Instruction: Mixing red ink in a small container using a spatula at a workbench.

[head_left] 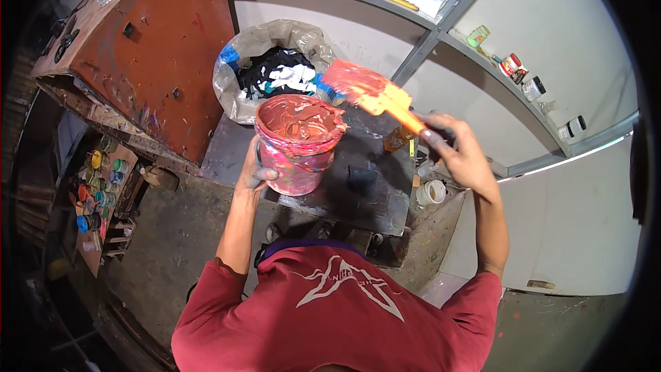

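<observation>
My left hand (257, 171) is closed round the left side of a bucket (297, 171), its fingers partly hidden behind it. Thick brick-red ink or paint (303, 122) fills the bucket near its rim, and dried pink and red smears coat the outside. In my right hand (460, 148) is the orange handle of a wide spatula (392, 105). Its blade, covered in red with some yellow showing, is raised above and to the right of the bucket, apart from it. Grey stains mark the fingers of both hands.
Beneath the bucket is a dark table (375, 203). Behind it stands a clear plastic bag (231, 89) of black and white scraps. An amber bottle (396, 139) and a white tub (431, 193) are on the right. Shelves hold small jars (511, 64); a reddish cabinet (155, 62) borders the left.
</observation>
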Motion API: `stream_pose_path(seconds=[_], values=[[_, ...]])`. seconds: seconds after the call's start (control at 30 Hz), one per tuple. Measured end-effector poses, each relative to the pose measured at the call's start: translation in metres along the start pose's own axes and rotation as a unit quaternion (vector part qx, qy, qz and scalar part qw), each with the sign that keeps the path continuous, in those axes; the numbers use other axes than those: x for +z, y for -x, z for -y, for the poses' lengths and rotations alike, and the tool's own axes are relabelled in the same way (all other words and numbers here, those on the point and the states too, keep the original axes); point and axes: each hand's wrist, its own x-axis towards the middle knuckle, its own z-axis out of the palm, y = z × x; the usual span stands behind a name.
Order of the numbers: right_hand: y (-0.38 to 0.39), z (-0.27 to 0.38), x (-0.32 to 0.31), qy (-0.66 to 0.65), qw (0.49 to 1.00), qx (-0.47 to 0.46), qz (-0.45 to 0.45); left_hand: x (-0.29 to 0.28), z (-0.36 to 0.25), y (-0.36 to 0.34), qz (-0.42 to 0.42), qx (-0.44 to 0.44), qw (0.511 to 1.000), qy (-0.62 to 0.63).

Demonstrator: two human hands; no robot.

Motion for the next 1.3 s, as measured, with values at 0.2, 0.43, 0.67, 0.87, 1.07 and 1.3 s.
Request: stream_pose_path(seconds=[0.2, 0.43, 0.67, 0.87, 1.07, 1.3], values=[[0.007, 0.014, 0.037, 0.146, 0.964, -0.209, -0.069, 0.017, -0.001, -0.011, 0.004, 0.003, 0.999, -0.053], [0.022, 0.016, 0.024, 0.301, 0.917, -0.261, -0.026, 0.009, -0.012, -0.015, -0.015, 0.018, 0.995, -0.1], [0.036, 0.014, -0.011, 0.216, 0.962, -0.164, -0.019, 0.009, -0.019, -0.012, -0.028, 0.046, 0.984, -0.171], [0.016, -0.001, -0.01, 0.138, 0.982, -0.118, -0.055, 0.011, -0.005, -0.022, -0.02, 0.155, 0.895, -0.418], [-0.016, -0.058, 0.038, 0.218, 0.971, -0.047, 0.082, -0.026, 0.075, -0.019, -0.046, 0.129, 0.85, -0.508], [-0.031, -0.116, 0.086, 0.244, 0.954, -0.024, 0.172, -0.055, 0.172, -0.003, -0.083, 0.079, 0.805, -0.582]])
